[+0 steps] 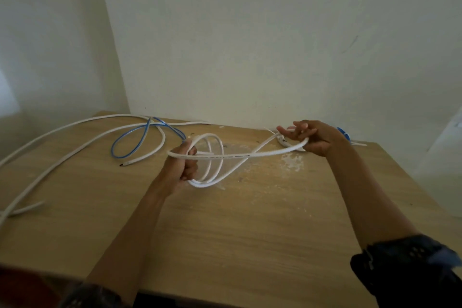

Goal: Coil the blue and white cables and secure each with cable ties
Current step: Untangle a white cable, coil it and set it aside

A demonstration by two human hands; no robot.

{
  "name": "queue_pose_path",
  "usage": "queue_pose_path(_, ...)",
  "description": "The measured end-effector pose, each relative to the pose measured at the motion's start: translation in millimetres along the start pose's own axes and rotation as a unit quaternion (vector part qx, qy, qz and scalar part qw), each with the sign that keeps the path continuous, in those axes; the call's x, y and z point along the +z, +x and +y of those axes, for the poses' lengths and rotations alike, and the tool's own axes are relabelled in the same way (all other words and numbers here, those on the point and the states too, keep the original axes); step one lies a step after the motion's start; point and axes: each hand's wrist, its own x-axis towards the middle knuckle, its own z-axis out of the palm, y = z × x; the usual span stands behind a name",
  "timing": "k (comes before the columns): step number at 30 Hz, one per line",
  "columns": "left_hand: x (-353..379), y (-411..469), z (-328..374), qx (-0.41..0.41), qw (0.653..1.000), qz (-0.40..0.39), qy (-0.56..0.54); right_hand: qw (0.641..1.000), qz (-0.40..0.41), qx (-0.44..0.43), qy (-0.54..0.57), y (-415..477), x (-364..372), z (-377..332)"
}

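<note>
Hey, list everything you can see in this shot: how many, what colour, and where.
white cable: one, white, part coiled above mid-table, stretched between both hands
loose white cable: strand count unclear, white, table's left side
blue cable: one, blue, looped at back left
cable ties: count unclear, white, back right
blue object: one, half hidden behind the right wrist, unidentifiable
table: one, light wood
wall: white, behind
left hand: grips the coil
right hand: holds the cable's far loop

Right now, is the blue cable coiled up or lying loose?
Loose. The blue cable sprawls in one open loop on the table, with no tie around it.
</note>
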Motion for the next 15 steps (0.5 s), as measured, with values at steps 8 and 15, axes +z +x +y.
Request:
queue_pose_path(8, -14, 5, 41, 0.197, 0.856, 0.008, 0.477, 0.823, 0.141, -0.098, -0.542, 9, -34, 7)
queue_pose_path(15, 10, 13, 32, 0.211, 0.819, -0.006, 0.534, 0.602, 0.196, -0.427, -0.645, 28, 0, 36)
